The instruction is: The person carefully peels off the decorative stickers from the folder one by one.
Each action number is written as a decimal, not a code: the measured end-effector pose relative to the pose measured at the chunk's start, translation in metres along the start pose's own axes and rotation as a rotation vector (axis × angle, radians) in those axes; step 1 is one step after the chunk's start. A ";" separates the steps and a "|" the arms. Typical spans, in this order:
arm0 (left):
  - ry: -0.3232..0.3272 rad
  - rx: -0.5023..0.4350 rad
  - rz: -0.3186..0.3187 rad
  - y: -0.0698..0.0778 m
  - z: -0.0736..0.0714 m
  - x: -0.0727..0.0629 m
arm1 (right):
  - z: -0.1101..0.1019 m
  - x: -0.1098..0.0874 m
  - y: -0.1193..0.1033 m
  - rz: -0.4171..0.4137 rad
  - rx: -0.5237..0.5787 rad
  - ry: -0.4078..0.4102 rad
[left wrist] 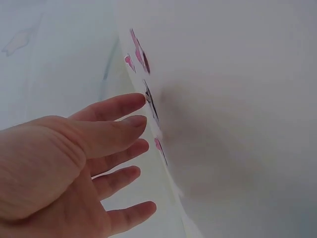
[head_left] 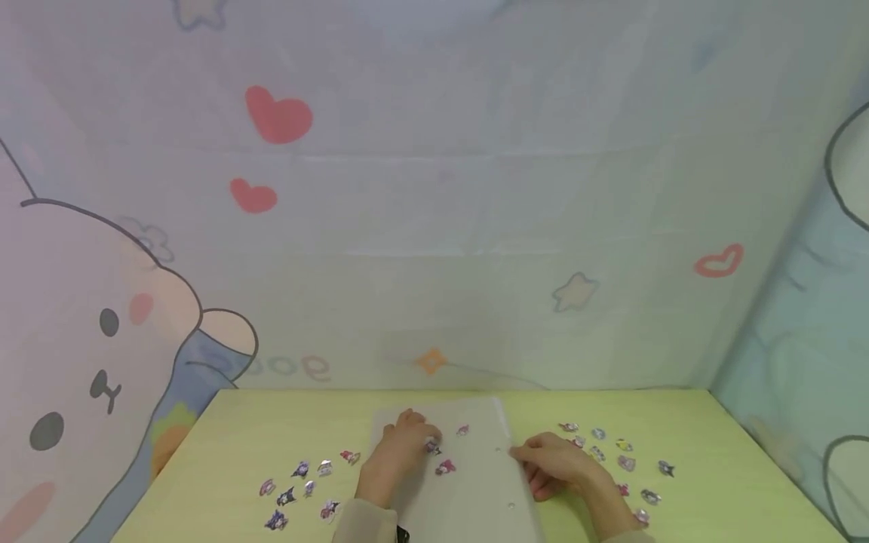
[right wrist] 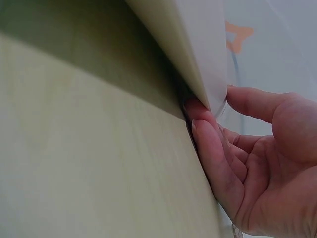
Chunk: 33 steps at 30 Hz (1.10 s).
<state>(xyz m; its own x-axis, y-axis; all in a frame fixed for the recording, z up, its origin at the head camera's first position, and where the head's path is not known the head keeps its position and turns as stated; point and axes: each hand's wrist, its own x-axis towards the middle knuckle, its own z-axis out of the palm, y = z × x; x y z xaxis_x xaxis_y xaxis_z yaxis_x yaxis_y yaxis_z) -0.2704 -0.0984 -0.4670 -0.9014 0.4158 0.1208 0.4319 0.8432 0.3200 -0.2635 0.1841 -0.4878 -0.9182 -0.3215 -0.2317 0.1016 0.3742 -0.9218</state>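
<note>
A white booklet (head_left: 468, 509) with small round marks near its right edge lies on the table. On it are a dark character sticker (head_left: 432, 446), a pink sticker (head_left: 445, 467) and a smaller pink sticker (head_left: 463, 430). My left hand (head_left: 402, 451) reaches over the booklet, index fingertip at the dark sticker (left wrist: 151, 102), the other fingers spread loosely. Another pink sticker (left wrist: 158, 144) shows below it in the left wrist view. My right hand (head_left: 558, 466) pinches the booklet's right edge (right wrist: 200, 64), thumb above and fingers beneath; that edge is raised off the table.
Several loose character stickers (head_left: 286, 496) lie on the pale yellow table (head_left: 224, 460) left of the booklet. More stickers (head_left: 626, 463) are scattered to its right. A patterned cloth (head_left: 434, 302) hangs behind the table, and more cloth hangs at both sides.
</note>
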 end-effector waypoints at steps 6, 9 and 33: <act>-0.010 0.029 -0.021 0.004 0.004 0.002 | 0.001 -0.001 0.002 0.007 0.012 -0.006; -0.007 0.039 -0.031 0.005 0.006 0.003 | 0.001 -0.001 0.002 0.010 0.011 0.003; 0.017 0.104 0.023 0.008 0.005 0.008 | -0.001 0.001 -0.001 0.029 0.003 0.017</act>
<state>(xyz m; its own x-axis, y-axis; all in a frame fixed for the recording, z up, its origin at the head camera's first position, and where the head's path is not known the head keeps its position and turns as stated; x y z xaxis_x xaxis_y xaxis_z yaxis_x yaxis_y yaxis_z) -0.2746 -0.0868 -0.4687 -0.8911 0.4306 0.1431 0.4527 0.8646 0.2180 -0.2649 0.1841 -0.4865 -0.9212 -0.2961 -0.2527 0.1289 0.3805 -0.9158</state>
